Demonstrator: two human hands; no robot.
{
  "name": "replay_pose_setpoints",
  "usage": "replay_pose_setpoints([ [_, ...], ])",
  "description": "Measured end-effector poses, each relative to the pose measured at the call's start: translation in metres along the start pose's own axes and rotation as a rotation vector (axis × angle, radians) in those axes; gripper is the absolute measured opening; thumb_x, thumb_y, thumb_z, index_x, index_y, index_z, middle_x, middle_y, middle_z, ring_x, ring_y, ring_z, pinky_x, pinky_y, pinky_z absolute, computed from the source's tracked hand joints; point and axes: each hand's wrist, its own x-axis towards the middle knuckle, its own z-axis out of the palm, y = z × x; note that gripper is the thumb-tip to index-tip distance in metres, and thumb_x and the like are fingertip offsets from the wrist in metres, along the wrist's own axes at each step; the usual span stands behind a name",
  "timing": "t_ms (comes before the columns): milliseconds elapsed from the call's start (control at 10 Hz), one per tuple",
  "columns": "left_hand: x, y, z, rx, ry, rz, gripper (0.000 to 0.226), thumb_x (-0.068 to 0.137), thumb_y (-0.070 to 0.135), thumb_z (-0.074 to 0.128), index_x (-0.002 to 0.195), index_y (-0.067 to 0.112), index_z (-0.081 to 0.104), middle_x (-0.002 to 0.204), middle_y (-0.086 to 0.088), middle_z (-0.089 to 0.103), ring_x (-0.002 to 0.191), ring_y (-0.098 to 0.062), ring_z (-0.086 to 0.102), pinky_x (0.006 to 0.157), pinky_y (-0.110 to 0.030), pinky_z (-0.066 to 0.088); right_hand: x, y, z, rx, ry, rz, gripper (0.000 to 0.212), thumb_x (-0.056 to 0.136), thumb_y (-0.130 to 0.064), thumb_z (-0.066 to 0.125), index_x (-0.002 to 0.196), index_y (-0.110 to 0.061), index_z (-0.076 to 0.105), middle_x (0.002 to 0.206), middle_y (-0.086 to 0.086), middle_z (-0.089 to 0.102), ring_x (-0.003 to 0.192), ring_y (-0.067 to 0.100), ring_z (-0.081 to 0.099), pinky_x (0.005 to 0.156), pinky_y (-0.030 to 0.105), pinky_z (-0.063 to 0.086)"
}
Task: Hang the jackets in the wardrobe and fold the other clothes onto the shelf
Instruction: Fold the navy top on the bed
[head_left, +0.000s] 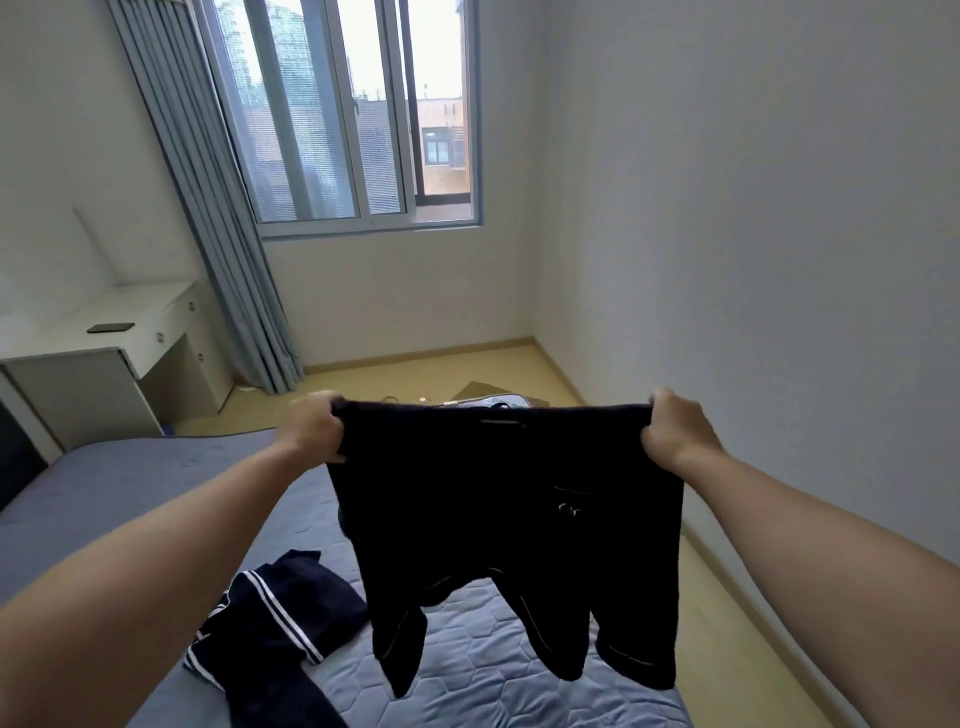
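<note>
Left hand (314, 426) and right hand (670, 428) each gripping a top corner of black shorts (509, 519), held up over bed (130, 483), striped navy garment (275, 618) lying below

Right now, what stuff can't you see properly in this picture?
1. Head view: the things on the floor are mostly hidden behind the black garment that the left hand and right hand hold up.
2. The flat dark thing on the desk is too small to identify.
3. The striped garment on the bed runs off the bottom edge.
4. The wardrobe and shelf lie outside the view.
</note>
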Motion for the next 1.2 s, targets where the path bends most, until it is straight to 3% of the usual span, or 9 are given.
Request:
replay_pose_setpoints([
  [100,-0.002,-0.011,0.014,0.236,0.092,0.183,0.021,0.091,0.002,0.059,0.109,0.013,0.062,0.096,-0.009,0.067,0.085,-0.029,0.064,0.077,-0.041,0.057,-0.002,0.001,0.01,-0.088,-0.116,-0.067,0.007,0.092,-0.017,0.055,0.095,-0.012,0.051,0.097,0.013,0.065,0.086,0.033,0.064,0.067,0.03,0.045],
  [200,-0.007,-0.016,0.021,0.644,-0.303,0.092,0.017,0.098,0.011,0.054,0.11,0.008,0.066,0.096,-0.007,0.066,0.082,-0.023,0.065,0.074,-0.036,0.058,-0.004,-0.001,0.006,-0.27,-0.361,-0.067,0.006,0.094,-0.019,0.055,0.095,-0.014,0.057,0.104,0.012,0.067,0.093,0.03,0.066,0.069,0.027,0.048],
  [300,0.008,-0.011,0.006,0.48,0.072,0.177,0.01,0.094,0.003,0.052,0.09,0.008,0.06,0.087,-0.015,0.065,0.08,-0.032,0.063,0.072,-0.043,0.055,0.003,0.004,-0.001,-0.181,-0.084,-0.033,0.007,0.095,-0.007,0.043,0.097,-0.013,0.046,0.112,0.019,0.062,0.1,0.037,0.061,0.078,0.036,0.047],
  [500,0.008,0.036,-0.017,0.042,0.499,0.343,0.043,0.09,0.005,0.053,0.129,0.023,0.057,0.11,-0.009,0.067,0.102,-0.029,0.061,0.084,-0.036,0.049,0.017,-0.013,-0.011,0.39,0.538,-0.226,0.037,0.086,0.002,0.051,0.121,-0.007,0.047,0.113,0.013,0.055,0.113,0.032,0.052,0.087,0.034,0.043],
  [600,-0.024,0.001,0.003,0.294,0.25,0.502,0.035,0.091,0.002,0.054,0.112,0.03,0.062,0.114,-0.012,0.068,0.102,-0.022,0.061,0.084,-0.029,0.047,0.006,0.005,0.012,0.038,0.098,-0.388,0.032,0.088,-0.006,0.058,0.12,-0.007,0.056,0.122,0.017,0.059,0.119,0.034,0.057,0.094,0.036,0.049],
  [700,-0.056,-0.039,0.036,0.866,-0.763,-0.088,0.015,0.086,0.014,0.068,0.093,0.028,0.067,0.096,0.001,0.068,0.088,-0.018,0.068,0.075,-0.028,0.056,-0.019,0.019,0.039,-0.568,-0.835,-0.203,0.019,0.091,-0.015,0.059,0.11,-0.015,0.061,0.117,0.014,0.065,0.091,0.028,0.07,0.068,0.035,0.057],
  [900,-0.042,-0.072,0.045,0.614,-0.272,0.06,0.031,0.091,-0.001,0.05,0.107,0.016,0.07,0.109,-0.01,0.069,0.098,-0.028,0.063,0.077,-0.029,0.047,-0.012,0.038,0.049,-0.348,-0.32,-0.206,0.015,0.091,-0.008,0.045,0.099,-0.02,0.045,0.11,0.009,0.061,0.099,0.03,0.06,0.078,0.035,0.049],
  [1100,-0.049,-0.071,0.043,0.552,-0.077,0.053,0.021,0.093,0.005,0.05,0.098,0.016,0.066,0.097,-0.012,0.067,0.08,-0.026,0.057,0.064,-0.033,0.042,-0.007,0.047,0.051,-0.215,-0.109,-0.142,0.015,0.089,-0.008,0.037,0.096,-0.02,0.033,0.078,0.004,0.046,0.075,0.032,0.051,0.069,0.04,0.043],
  [1200,-0.055,-0.07,0.038,0.626,-0.056,0.063,0.016,0.095,0.011,0.051,0.099,0.019,0.064,0.095,-0.011,0.067,0.073,-0.023,0.053,0.059,-0.031,0.037,-0.007,0.049,0.048,-0.12,-0.141,-0.155,0.024,0.086,-0.011,0.042,0.103,-0.025,0.033,0.087,0.009,0.057,0.081,0.035,0.056,0.073,0.042,0.047],
])
